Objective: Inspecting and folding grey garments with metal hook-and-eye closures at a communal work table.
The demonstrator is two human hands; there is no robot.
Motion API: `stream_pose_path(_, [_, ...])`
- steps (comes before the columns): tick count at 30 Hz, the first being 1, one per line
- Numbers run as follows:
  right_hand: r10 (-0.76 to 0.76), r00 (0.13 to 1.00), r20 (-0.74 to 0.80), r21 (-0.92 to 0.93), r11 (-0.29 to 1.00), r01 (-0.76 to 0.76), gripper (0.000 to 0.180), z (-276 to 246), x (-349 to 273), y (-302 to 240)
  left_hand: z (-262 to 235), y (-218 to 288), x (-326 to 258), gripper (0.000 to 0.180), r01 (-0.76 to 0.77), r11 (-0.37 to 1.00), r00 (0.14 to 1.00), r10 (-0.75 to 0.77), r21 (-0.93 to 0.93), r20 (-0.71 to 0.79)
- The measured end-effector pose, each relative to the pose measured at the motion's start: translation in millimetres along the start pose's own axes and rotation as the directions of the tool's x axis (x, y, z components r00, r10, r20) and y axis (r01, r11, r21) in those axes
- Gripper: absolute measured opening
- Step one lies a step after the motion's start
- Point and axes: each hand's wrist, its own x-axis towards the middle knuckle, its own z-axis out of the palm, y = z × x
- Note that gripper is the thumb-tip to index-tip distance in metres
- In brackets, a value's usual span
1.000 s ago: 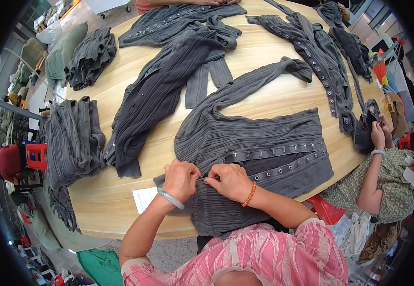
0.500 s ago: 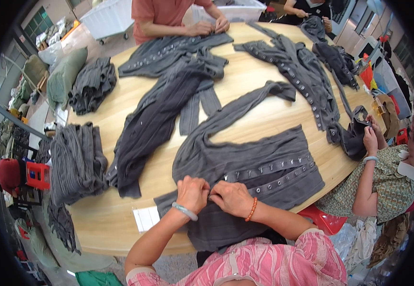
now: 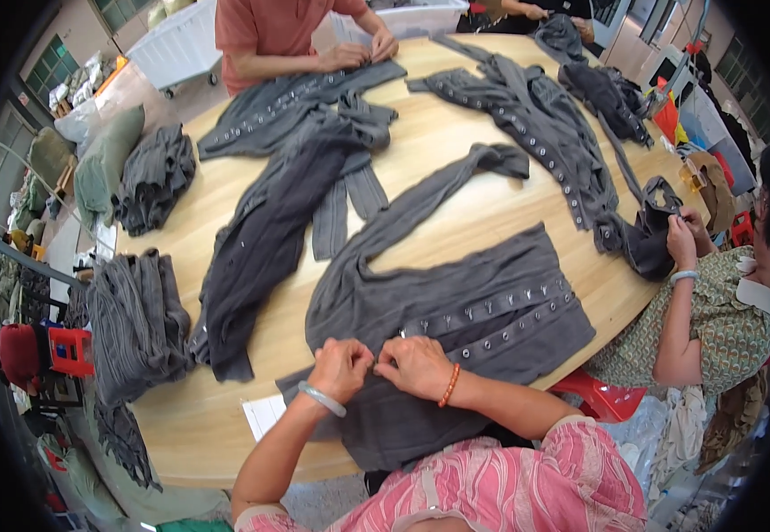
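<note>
A dark grey knit top (image 3: 456, 284) lies on the table in front of me, one sleeve stretched away toward the far side. Metal hooks run along one front edge, and a row of round eyelets runs along the other. At the near left end of these edges, my left hand (image 3: 341, 371) and my right hand (image 3: 416, 365) are close together, fingertips pinched on the top's fabric. The exact bit between the fingers is hidden by the knuckles. A white paper card (image 3: 263, 415) lies left of my left wrist, beside the top's edge.
The round wooden table (image 3: 429, 208) carries more grey tops, including a folded pile (image 3: 139, 324) at left and a crumpled heap (image 3: 156, 177) behind it. Co-workers handle similar garments at the far side and right. A red stool (image 3: 598, 397) stands near my right elbow.
The view has shifted slightly, so most things sit a little further left. My hands stay at the same end of the top, with a slightly wider gap between them.
</note>
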Motion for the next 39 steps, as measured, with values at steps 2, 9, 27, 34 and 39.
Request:
stream_pose_path(2, [-0.048,0.999,-0.022,-0.040,0.998,0.048,0.021,-3,-4,2,-1,-3,4,0.006,0.009,0.998,1.000,-0.010,0.065,0.009])
stream_pose_path(9, [-0.138,0.990,0.036,-0.078,0.987,0.141,0.016,-18,-34,11,9,6,-9,0.010,-0.048,0.953,0.983,0.098,0.298,-0.155])
stream_pose_path(27, [-0.102,0.993,0.057,0.104,0.990,0.095,0.017,-15,-21,36,38,9,1,0.015,-0.095,0.962,0.990,0.118,0.256,-0.075])
stream_pose_path(34, [-0.077,0.997,-0.026,0.161,0.984,0.080,0.020,-14,-14,40,44,7,13,0.015,-0.037,0.963,0.996,0.056,0.266,-0.065])
stream_pose_path(39, [-0.041,0.996,-0.084,0.253,0.966,0.061,0.008,-17,-12,61,68,9,37,0.004,-0.007,0.996,0.998,0.012,0.085,-0.059])
